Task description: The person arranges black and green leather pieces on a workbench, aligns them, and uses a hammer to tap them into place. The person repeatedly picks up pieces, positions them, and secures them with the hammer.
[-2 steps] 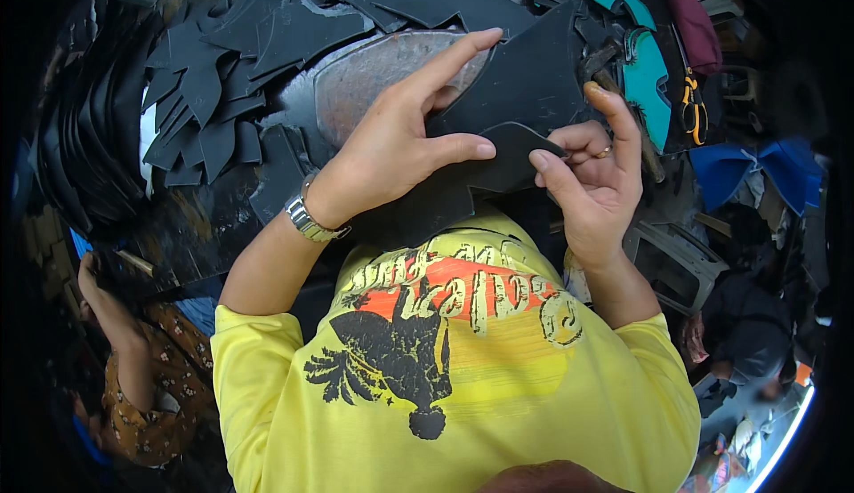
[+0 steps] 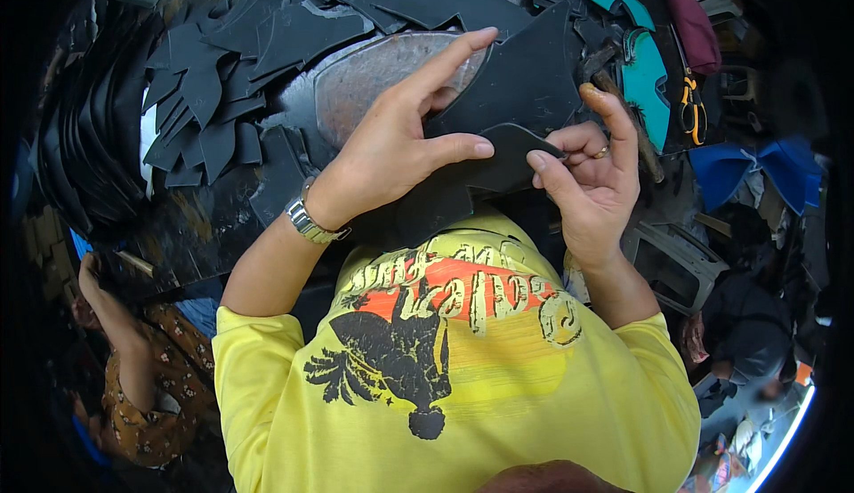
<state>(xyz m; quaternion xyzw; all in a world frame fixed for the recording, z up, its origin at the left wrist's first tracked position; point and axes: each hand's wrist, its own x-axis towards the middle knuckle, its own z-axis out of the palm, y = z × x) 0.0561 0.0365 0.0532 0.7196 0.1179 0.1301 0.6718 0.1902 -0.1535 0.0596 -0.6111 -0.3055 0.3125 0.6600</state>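
My left hand [image 2: 391, 150] and my right hand [image 2: 592, 177] together hold a large black cut piece of flat material [image 2: 525, 84], like leather or rubber sheet, in front of my chest. The left thumb and fingers pinch its lower flap [image 2: 507, 159]; the left index finger lies stretched along its upper edge. My right thumb and fingers grip the same flap from the right. A metal watch [image 2: 307, 219] sits on my left wrist and a ring on a right finger. I wear a yellow printed shirt [image 2: 463, 377].
Several black cut pieces [image 2: 222, 92] lie piled on the bench around a worn oval metal plate [image 2: 374, 70]. Teal cut pieces [image 2: 645, 75], orange-handled scissors [image 2: 689, 106], a maroon cloth and blue fabric [image 2: 756, 168] lie at right. Another person's arm in a patterned sleeve [image 2: 133, 368] is at lower left.
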